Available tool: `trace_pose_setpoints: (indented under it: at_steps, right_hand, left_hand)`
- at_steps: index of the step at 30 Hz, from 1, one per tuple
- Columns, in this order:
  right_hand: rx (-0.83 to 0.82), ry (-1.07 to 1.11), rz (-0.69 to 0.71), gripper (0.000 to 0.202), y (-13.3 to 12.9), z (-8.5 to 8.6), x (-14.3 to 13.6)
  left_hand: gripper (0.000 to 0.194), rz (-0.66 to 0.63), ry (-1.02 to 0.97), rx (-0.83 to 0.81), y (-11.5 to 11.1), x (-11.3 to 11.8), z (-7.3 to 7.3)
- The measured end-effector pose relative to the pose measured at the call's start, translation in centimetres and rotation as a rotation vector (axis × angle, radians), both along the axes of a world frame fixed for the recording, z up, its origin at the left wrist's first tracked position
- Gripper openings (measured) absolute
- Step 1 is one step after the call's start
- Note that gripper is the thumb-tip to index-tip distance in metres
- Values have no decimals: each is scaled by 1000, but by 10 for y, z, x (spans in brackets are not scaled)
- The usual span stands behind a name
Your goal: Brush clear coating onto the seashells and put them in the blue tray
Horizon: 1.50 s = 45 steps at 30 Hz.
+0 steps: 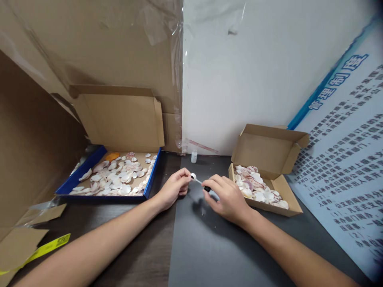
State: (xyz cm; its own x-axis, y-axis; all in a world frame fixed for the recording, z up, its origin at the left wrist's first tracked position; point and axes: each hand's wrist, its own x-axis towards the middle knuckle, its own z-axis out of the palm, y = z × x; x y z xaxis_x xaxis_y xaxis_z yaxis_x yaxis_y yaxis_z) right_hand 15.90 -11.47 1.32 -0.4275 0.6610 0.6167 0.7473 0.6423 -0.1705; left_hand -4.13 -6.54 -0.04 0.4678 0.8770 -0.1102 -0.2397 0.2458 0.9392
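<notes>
My left hand [174, 187] is closed, pinching a small white shell [193, 175] between thumb and forefinger. My right hand [226, 195] grips the black cap of a small brush applicator [206, 188]; its thin, pale stem reaches left to the shell, and the tip looks to be touching it. Both hands are held over the dark table, with a shadow beneath the right one. Behind them stands a small whitish bottle [194, 156] with an open-looking top, too small to read.
An open blue-sided box [145, 190] full of shells stands at the left. To the right is a smaller open cardboard box [295, 201] with more shells. A grey mat [206, 255] covers part of the table. Cardboard walls and a printed sheet [338, 151] surround the area.
</notes>
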Motion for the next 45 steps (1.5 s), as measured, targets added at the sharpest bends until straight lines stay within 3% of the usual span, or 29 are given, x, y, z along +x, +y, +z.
trace_pose_setpoints:
  at_steps: [6, 10, 14, 20, 23, 28, 33, 36, 45]
  right_hand:
    - [22, -21, -10, 12, -1, -3, -5]
    - [-50, -59, -102, 10, 1, 8, 1]
    - [-100, -12, -161, 12, 14, 35, 8]
    - [-171, 66, -231, 8, 48, 91, 10]
    - [-239, 65, -224, 7, 59, 108, 14]
    - [-286, 34, -210, 9, 66, 106, 23]
    - [-325, -82, -210, 16, 66, 98, 23]
    - [-322, -71, -256, 22, 67, 97, 23]
    - [-263, -26, -206, 14, 69, 101, 32]
  left_hand:
    - [26, 17, -23, -21, 0, 1, 0]
    - [29, 168, 29, 95, 8, 4, -2]
    - [28, 262, 123, 190, 26, 8, -3]
    - [8, 333, 280, 242, 51, 17, -6]
    - [3, 389, 392, 309, 63, 22, -7]
    - [8, 434, 619, 499, 76, 26, -6]
    - [20, 380, 865, 627, 79, 28, -7]
    - [16, 340, 966, 708, 80, 31, -6]
    - [15, 264, 1028, 929, 67, 40, 3]
